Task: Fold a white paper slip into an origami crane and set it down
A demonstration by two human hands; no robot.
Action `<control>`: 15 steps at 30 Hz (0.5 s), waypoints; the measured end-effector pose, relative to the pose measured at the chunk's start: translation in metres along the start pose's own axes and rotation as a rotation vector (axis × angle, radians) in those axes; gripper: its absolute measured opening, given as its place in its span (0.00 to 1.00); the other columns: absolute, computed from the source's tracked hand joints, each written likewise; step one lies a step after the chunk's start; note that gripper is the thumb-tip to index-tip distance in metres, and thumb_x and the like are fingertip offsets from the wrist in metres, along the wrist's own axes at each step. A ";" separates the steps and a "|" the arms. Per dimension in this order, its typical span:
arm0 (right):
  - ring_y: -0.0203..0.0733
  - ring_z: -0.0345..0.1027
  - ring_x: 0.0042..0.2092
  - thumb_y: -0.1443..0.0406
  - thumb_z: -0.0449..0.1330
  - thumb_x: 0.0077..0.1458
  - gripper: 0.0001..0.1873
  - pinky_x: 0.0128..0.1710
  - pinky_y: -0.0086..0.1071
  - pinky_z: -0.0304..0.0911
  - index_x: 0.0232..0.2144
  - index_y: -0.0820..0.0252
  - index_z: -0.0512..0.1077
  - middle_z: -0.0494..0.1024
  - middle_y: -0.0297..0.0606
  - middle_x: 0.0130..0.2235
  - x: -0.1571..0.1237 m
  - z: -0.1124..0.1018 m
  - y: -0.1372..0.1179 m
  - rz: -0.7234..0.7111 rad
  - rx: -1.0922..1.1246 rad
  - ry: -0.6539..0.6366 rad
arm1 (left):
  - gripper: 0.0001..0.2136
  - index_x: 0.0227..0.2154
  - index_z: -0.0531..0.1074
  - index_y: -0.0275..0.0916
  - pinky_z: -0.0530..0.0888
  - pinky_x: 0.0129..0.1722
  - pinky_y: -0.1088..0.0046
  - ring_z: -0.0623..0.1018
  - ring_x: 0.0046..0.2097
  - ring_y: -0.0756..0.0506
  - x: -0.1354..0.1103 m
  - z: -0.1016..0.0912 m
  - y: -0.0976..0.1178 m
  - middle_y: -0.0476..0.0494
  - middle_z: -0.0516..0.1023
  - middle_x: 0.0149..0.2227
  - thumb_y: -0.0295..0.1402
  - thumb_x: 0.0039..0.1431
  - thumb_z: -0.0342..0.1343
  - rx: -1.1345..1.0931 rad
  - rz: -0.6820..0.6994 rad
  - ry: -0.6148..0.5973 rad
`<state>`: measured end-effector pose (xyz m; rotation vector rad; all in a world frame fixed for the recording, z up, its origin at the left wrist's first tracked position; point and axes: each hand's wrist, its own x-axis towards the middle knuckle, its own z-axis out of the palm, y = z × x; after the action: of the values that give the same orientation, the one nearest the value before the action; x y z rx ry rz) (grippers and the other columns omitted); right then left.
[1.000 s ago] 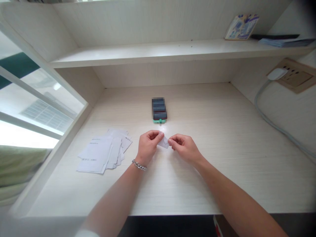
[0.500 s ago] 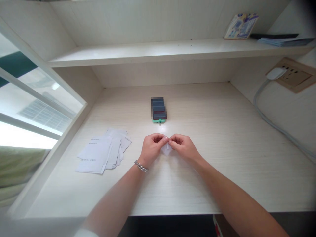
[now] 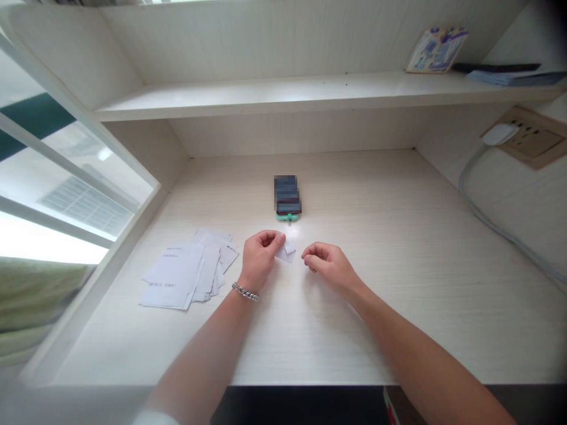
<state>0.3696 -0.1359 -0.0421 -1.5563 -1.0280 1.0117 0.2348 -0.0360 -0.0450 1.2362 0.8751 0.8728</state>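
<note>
My left hand [image 3: 261, 257] pinches a small folded piece of white paper [image 3: 286, 251] at its fingertips, just above the desk. My right hand [image 3: 330, 265] rests to the right with its fingers curled, holding nothing and apart from the paper. A dark phone [image 3: 287, 198], its surface blurred, lies flat beyond my hands with a teal piece at its near end. A metal chain bracelet [image 3: 245, 291] circles my left wrist.
A loose pile of white printed sheets [image 3: 186, 274] lies left of my hands on the pale wood-grain desk [image 3: 354, 200]. A shelf [image 3: 310, 94] above holds a booklet [image 3: 437, 50]. A plug [image 3: 500, 134] sits in a wall socket panel [image 3: 527, 139], its grey cable [image 3: 487, 206] running down the right.
My hands have come apart. The right hand has let go of the paper and moved right, while the left hand keeps the paper and has shifted slightly up and left.
</note>
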 end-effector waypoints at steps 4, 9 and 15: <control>0.35 0.62 0.27 0.62 0.56 0.47 0.07 0.28 0.29 0.57 0.26 0.61 0.69 0.70 0.32 0.25 0.002 0.002 0.000 -0.034 0.033 0.043 | 0.11 0.26 0.74 0.33 0.68 0.28 0.75 0.72 0.29 0.49 -0.011 0.013 0.000 0.44 0.75 0.27 0.38 0.45 0.61 0.077 -0.002 -0.128; 0.34 0.59 0.25 0.66 0.56 0.44 0.05 0.25 0.28 0.54 0.20 0.60 0.66 0.67 0.30 0.20 0.001 0.000 0.003 -0.012 -0.064 0.054 | 0.11 0.26 0.74 0.33 0.68 0.28 0.76 0.72 0.28 0.50 -0.010 0.014 -0.001 0.45 0.75 0.26 0.38 0.44 0.62 0.061 -0.014 -0.079; 0.35 0.60 0.25 0.63 0.56 0.47 0.07 0.26 0.29 0.56 0.22 0.60 0.68 0.69 0.31 0.22 0.001 -0.001 0.003 -0.008 -0.011 0.039 | 0.14 0.30 0.74 0.33 0.68 0.29 0.75 0.73 0.28 0.50 0.003 -0.003 -0.001 0.45 0.76 0.27 0.39 0.44 0.62 -0.025 -0.007 0.062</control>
<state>0.3712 -0.1358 -0.0448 -1.5733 -1.0135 0.9678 0.2338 -0.0322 -0.0467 1.1889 0.9148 0.9179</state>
